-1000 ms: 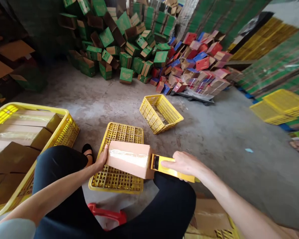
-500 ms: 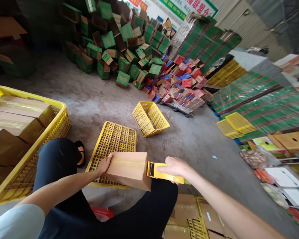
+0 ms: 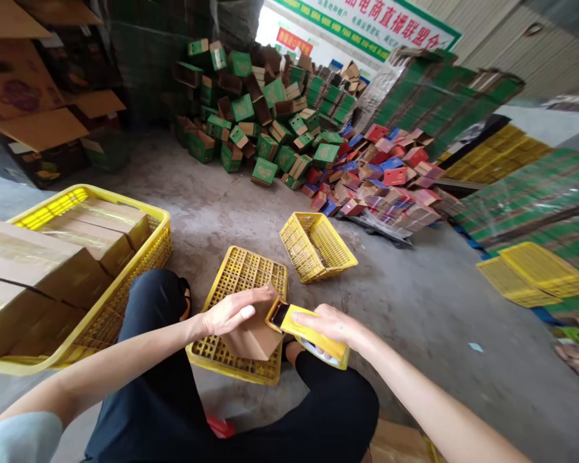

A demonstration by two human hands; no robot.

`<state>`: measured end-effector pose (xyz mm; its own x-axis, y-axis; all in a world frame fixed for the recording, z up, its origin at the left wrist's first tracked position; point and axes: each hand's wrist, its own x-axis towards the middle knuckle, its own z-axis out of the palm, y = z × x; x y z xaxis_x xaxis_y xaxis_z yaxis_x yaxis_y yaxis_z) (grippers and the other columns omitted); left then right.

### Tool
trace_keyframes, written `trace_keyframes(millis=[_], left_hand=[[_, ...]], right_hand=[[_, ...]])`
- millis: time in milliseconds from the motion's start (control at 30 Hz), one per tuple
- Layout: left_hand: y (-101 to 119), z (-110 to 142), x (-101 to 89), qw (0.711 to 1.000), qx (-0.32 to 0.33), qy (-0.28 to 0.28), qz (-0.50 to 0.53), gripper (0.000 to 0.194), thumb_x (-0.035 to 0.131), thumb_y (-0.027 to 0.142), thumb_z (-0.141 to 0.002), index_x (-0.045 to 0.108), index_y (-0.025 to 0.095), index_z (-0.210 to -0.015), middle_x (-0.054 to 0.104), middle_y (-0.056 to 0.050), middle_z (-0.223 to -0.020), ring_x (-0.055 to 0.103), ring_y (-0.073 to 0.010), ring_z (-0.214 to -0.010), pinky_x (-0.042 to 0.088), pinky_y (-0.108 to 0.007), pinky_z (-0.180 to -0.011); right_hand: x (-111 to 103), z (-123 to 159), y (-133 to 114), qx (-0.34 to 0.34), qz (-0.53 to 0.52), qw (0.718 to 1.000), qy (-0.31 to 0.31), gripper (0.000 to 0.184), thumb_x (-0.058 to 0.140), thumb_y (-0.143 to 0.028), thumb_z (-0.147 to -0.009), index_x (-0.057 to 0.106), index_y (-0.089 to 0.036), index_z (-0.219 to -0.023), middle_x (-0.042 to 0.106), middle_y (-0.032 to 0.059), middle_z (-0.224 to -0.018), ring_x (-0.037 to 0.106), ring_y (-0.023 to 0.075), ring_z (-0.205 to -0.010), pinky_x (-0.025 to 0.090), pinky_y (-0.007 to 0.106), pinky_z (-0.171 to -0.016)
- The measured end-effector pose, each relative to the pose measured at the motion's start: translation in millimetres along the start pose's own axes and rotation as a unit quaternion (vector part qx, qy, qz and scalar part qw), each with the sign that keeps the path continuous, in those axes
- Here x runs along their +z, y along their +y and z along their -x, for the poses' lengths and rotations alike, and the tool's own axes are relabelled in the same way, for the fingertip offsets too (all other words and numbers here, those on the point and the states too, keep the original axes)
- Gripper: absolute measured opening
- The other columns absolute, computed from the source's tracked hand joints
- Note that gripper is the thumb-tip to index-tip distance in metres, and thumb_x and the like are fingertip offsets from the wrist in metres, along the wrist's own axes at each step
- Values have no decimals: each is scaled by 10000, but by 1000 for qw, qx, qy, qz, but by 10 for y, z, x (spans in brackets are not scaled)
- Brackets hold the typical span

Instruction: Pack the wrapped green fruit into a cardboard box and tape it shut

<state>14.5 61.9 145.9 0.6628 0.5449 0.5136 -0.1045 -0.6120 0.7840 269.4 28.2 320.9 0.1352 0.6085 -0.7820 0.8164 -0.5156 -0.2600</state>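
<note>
A small brown cardboard box stands tilted above an upturned yellow plastic crate. My left hand holds the box from its left and upper side, fingers stretched along the top edge and thumb on the near face. In my right hand, the fingers wrap round the handle of a yellow tape dispenser. The dispenser's dark head touches or nearly touches the box's right upper edge. A roll of tape shows in part beneath my right fingers.
At left a big yellow crate holds several taped boxes. Another yellow crate lies on the concrete floor ahead. Beyond are heaps of green boxes and red and blue boxes. Cardboard shows by my right knee.
The box has turned and tipped lower over the crate. My left hand has moved from its left end onto its upper side, and the dispenser tilts at its edge. The view has swung left.
</note>
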Motion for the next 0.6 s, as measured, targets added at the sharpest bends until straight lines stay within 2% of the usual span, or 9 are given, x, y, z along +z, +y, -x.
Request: trace_keyframes(millis=[133, 233, 400, 600], left_hand=[[-36, -2, -230, 990, 42, -95, -96, 732, 352, 600, -1099, 228, 209, -1706, 234, -129, -1753, 218, -311, -1629, 220, -477, -1339], [-138, -107, -226, 977, 62, -134, -151, 865, 402, 651, -1072, 89, 177, -1724, 123, -151, -1767, 111, -332, -1644, 152, -487, -1352], [-271, -218, -101, 963, 90, -154, -200, 970, 496, 679, -1031, 33, 182, -1724, 192, -171, -1749, 168, -331, -1634, 158, -476, -1351], [-308, -217, -109, 958, 78, -160, -223, 982, 483, 708, -1019, 70, 160, -1721, 234, -199, -1731, 199, -336, -1628, 157, -483, -1343]], right_hand=[[33, -114, 86, -15, -31, 999, -22, 542, 519, -561, -1026, 636, -181, -658, 683, 85, -527, 638, 177, -437, 544, 256, -467], [78, -124, 182, -28, -64, 997, -30, 542, 526, -588, -1016, 651, -173, -689, 696, 86, -544, 634, 174, -427, 513, 247, -443], [201, -130, 385, -32, -137, 989, -41, 572, 532, -679, -980, 645, -183, -720, 693, 70, -530, 617, 162, -403, 500, 239, -452], [333, -77, 606, -48, -202, 976, -62, 666, 556, -871, -842, 607, -213, -751, 694, 47, -543, 636, 164, -460, 511, 238, -474]])
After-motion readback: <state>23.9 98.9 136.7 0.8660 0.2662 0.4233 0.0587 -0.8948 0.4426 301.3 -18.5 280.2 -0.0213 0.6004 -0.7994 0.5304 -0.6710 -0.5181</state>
